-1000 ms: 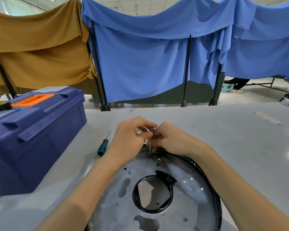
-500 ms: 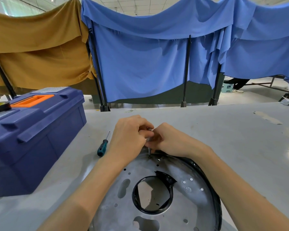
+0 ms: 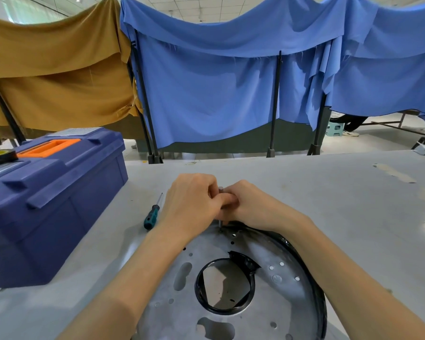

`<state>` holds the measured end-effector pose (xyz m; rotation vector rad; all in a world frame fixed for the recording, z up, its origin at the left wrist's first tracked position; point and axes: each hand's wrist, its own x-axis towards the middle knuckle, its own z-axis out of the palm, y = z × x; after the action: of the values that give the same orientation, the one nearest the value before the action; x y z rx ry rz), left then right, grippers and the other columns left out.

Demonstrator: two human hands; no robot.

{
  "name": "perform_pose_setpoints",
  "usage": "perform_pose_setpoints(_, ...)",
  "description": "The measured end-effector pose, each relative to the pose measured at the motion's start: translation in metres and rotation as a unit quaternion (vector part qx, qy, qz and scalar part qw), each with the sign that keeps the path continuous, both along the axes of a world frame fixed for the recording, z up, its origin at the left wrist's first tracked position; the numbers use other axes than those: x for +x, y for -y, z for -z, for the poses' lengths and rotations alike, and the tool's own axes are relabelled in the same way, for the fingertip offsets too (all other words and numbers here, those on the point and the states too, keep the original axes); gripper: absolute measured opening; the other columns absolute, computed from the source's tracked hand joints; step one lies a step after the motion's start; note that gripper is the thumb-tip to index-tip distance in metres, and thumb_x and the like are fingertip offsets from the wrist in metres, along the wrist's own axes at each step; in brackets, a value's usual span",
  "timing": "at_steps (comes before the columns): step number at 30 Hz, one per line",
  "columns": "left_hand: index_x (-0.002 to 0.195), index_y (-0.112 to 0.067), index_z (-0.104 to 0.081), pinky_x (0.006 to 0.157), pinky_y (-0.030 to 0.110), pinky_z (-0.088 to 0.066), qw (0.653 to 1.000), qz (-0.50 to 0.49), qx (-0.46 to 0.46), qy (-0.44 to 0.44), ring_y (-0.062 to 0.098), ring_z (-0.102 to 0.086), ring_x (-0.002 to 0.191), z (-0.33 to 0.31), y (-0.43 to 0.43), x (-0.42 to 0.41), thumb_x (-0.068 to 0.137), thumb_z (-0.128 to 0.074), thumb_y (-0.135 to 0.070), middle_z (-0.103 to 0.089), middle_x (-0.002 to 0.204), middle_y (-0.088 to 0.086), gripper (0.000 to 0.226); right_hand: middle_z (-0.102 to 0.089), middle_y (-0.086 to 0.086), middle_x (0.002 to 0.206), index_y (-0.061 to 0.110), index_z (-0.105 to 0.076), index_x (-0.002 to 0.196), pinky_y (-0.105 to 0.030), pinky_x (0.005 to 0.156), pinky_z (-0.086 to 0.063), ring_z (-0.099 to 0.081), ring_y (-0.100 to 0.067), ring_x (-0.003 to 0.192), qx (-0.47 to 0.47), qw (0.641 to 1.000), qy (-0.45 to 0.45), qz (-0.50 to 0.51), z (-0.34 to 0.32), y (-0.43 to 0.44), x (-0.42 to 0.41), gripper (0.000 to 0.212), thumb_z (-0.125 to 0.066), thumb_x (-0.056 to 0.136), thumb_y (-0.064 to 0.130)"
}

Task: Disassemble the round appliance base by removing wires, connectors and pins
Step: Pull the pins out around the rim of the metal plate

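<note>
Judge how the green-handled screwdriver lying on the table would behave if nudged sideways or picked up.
The screwdriver would probably roll: its handle looks rounded and it lies free on the flat table. It should feel stiff when lifted, having a straight metal shaft. It seems light, being slim beside the toolbox.

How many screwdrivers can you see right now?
1: teal-handled screwdriver on the table, between toolbox and left hand. That and the right hand grip a metal shaft, possibly another.
</note>
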<state>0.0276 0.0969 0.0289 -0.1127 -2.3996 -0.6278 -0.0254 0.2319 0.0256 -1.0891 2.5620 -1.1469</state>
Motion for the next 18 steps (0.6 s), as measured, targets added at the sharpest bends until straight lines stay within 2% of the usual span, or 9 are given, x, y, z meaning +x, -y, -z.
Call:
perform_pose_setpoints(3, 0.080, -0.023, -0.068, 0.060, 0.034, -0.047, 1.000, 0.013, 0.007, -0.012, 0.012, -0.055, 0.062, 0.0024, 0.0005, 0.0025, 0.074, -0.077, -0.032, -0.060, 0.068, -0.011, 0.014, -0.068, -0.020, 0.079, 0.013, -0.057, 0.066, -0.036, 0.068, -0.048, -0.056, -0.020, 0.067, 0.007, 1.000, -0.005, 0.004, -0.0011, -0.0005, -0.0006, 0.024, -0.066, 0.089, 0.012)
perform_pose_setpoints(5, 0.104, -0.028, -0.071, 0.068, 0.037, -0.052, 0.998, 0.044, 0.031, -0.013, 0.012, -0.060, 0.069, 0.0035, 0.0020, 0.0028, 0.078, -0.075, -0.020, -0.064, 0.082, -0.012, 0.027, -0.070, -0.014, 0.076, 0.012, -0.061, 0.069, -0.035, 0.074, -0.051, -0.063, -0.023, 0.073, 0.010, 1.000, -0.005, 0.005, -0.0016, -0.0008, -0.0014, 0.021, -0.066, 0.089, 0.012)
perform_pose_setpoints(6, 0.106, -0.028, -0.071, 0.070, 0.039, -0.052, 0.998, 0.057, 0.027, -0.009, 0.013, -0.062, 0.073, 0.0030, 0.0021, 0.0024, 0.080, -0.072, -0.015, -0.066, 0.086, -0.010, 0.029, -0.069, -0.009, 0.073, 0.012, -0.062, 0.071, -0.033, 0.075, -0.051, -0.065, -0.022, 0.075, 0.013, 1.000, -0.004, 0.005, -0.0017, -0.0007, -0.0017, 0.019, -0.065, 0.090, 0.011)
perform_pose_setpoints(8, 0.096, -0.023, -0.075, 0.070, 0.042, -0.052, 0.998, 0.062, 0.015, -0.006, 0.016, -0.063, 0.077, 0.0018, 0.0000, 0.0023, 0.079, -0.072, -0.011, -0.068, 0.085, -0.006, 0.021, -0.065, 0.002, 0.065, 0.015, -0.060, 0.068, -0.025, 0.066, -0.048, -0.062, -0.013, 0.067, 0.015, 1.000, 0.000, 0.004, -0.0016, -0.0008, -0.0014, 0.022, -0.065, 0.089, 0.010)
perform_pose_setpoints(10, 0.080, -0.019, -0.074, 0.066, 0.041, -0.052, 0.999, 0.034, 0.021, -0.020, 0.017, -0.062, 0.072, 0.0016, -0.0001, 0.0017, 0.074, -0.076, -0.014, -0.068, 0.077, -0.006, 0.008, -0.054, 0.012, 0.051, 0.021, -0.054, 0.059, -0.017, 0.057, -0.039, -0.050, -0.003, 0.051, 0.010, 1.000, 0.006, -0.001, -0.0007, -0.0007, -0.0008, 0.033, -0.065, 0.088, 0.009)
perform_pose_setpoints(13, 0.062, -0.020, -0.060, 0.059, 0.038, -0.051, 1.000, -0.014, 0.012, -0.014, 0.016, -0.056, 0.063, -0.0004, 0.0009, 0.0013, 0.069, -0.078, -0.027, -0.059, 0.062, -0.010, 0.020, -0.042, 0.010, 0.045, 0.020, -0.047, 0.053, -0.018, 0.051, -0.032, -0.036, -0.007, 0.047, 0.008, 1.000, 0.015, -0.005, -0.0002, -0.0004, 0.0006, 0.039, -0.069, 0.084, 0.012)
perform_pose_setpoints(16, 0.069, -0.023, -0.062, 0.060, 0.036, -0.051, 1.000, 0.008, 0.004, 0.002, 0.012, -0.056, 0.063, -0.0044, 0.0001, 0.0022, 0.072, -0.076, -0.028, -0.061, 0.066, -0.010, 0.015, -0.047, 0.011, 0.045, 0.023, -0.048, 0.050, -0.021, 0.055, -0.036, -0.041, -0.007, 0.047, 0.010, 1.000, 0.010, 0.004, 0.0004, 0.0005, -0.0006, 0.042, -0.067, 0.084, 0.010)
perform_pose_setpoints(17, 0.080, -0.026, -0.068, 0.063, 0.035, -0.051, 1.000, 0.028, 0.010, 0.009, 0.010, -0.058, 0.066, -0.0054, 0.0004, 0.0026, 0.074, -0.076, -0.024, -0.064, 0.074, -0.012, 0.010, -0.053, 0.011, 0.048, 0.024, -0.051, 0.052, -0.021, 0.057, -0.039, -0.047, -0.006, 0.050, 0.013, 1.000, 0.007, 0.009, 0.0002, 0.0004, -0.0010, 0.040, -0.066, 0.085, 0.009)
perform_pose_setpoints(18, 0.092, -0.028, -0.072, 0.066, 0.034, -0.052, 0.998, 0.052, 0.019, 0.013, 0.008, -0.060, 0.070, -0.0054, 0.0006, 0.0031, 0.076, -0.075, -0.017, -0.066, 0.081, -0.012, 0.020, -0.059, 0.009, 0.054, 0.023, -0.055, 0.055, -0.020, 0.060, -0.042, -0.053, -0.006, 0.054, 0.016, 1.000, 0.007, 0.011, -0.0007, 0.0002, -0.0009, 0.037, -0.065, 0.087, 0.008)
